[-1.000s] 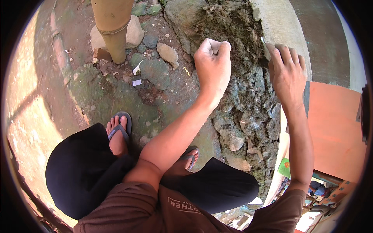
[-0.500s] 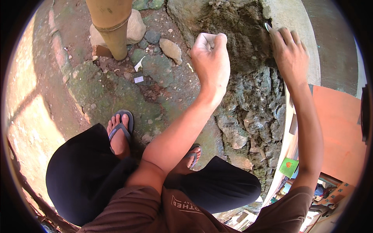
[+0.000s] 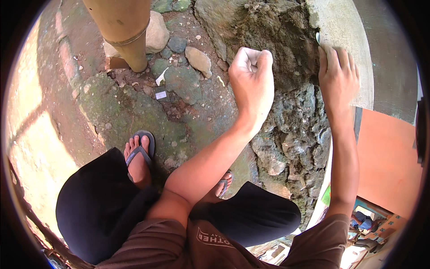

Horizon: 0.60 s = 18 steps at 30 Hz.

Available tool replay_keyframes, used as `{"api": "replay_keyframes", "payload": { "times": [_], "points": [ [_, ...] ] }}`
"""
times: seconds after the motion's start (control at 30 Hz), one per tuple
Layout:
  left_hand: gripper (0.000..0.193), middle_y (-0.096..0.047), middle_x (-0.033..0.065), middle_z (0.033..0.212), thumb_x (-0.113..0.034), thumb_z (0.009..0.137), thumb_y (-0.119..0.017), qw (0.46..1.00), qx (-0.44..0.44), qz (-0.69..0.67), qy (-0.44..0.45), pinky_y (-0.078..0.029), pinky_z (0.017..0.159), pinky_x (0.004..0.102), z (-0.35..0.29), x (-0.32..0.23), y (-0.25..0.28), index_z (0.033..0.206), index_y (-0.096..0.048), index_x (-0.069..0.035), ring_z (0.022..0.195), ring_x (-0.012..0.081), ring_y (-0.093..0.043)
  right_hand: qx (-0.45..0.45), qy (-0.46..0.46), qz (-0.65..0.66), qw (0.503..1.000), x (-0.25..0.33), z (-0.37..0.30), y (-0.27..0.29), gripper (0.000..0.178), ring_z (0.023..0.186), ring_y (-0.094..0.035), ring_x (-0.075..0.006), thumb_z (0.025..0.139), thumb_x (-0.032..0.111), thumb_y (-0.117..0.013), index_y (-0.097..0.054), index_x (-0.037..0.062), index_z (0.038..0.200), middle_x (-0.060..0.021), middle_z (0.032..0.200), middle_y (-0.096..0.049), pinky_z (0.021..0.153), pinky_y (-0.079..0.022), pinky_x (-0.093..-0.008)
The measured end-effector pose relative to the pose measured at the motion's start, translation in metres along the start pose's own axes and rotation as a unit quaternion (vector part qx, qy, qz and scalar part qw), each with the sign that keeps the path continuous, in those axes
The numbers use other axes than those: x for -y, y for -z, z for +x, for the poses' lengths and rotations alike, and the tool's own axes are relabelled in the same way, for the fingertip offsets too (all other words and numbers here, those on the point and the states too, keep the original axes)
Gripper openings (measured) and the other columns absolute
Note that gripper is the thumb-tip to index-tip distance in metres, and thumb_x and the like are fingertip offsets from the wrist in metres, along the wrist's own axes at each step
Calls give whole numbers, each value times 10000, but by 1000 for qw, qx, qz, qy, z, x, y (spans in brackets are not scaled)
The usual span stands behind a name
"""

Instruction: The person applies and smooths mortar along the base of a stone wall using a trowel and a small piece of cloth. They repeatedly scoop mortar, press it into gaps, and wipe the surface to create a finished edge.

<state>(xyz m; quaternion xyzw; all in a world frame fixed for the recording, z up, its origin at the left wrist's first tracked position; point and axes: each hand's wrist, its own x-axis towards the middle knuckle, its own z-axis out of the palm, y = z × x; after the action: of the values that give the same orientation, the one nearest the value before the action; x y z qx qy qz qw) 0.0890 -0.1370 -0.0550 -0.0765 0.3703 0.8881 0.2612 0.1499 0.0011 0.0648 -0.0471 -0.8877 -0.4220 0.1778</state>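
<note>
- Head view: a small pale, shiny piece (image 3: 318,38) stuck out past the fingertips of my right hand (image 3: 339,80), at the left edge of the concrete ledge (image 3: 345,27).
- I had those fingers bunched around its end, probably to leave the tip free; the pinch itself was hidden.
- My left hand (image 3: 253,80) was curled into a fist before the rough stone face (image 3: 291,134), perhaps cupping something; I couldn't tell.
- Farther left, a bamboo post (image 3: 121,27) stood by a boulder (image 3: 157,33), perhaps braced by it.
</note>
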Motion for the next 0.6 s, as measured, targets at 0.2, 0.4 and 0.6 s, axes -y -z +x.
{"api": "replay_keyframes", "payload": {
  "times": [0.2,0.4,0.6],
  "points": [
    [180,-572,4,737,-97,967,-647,998,40,41,14,-424,607,276,-7,17,-4,831,-567,-11,679,65,-492,-18,7,-20,1000,-1,4,-7,149,818,-649,-157,879,184,-733,-727,163,1026,19,887,-651,679,-452,-327],
    [194,-549,-21,704,-105,970,-666,995,77,63,-3,-411,580,267,-35,46,-11,813,-571,-41,645,59,-485,30,9,-19,999,-5,-4,9,120,822,-649,-145,941,204,-714,-743,192,1058,40,905,-669,692,-418,-320],
    [200,-545,7,648,-124,937,-680,985,111,119,50,-423,566,316,-44,58,-5,793,-578,-29,610,97,-499,48,-31,-14,998,0,-15,17,147,806,-647,-134,922,194,-731,-749,203,1068,45,853,-647,701,-404,-324]
  ]
}}
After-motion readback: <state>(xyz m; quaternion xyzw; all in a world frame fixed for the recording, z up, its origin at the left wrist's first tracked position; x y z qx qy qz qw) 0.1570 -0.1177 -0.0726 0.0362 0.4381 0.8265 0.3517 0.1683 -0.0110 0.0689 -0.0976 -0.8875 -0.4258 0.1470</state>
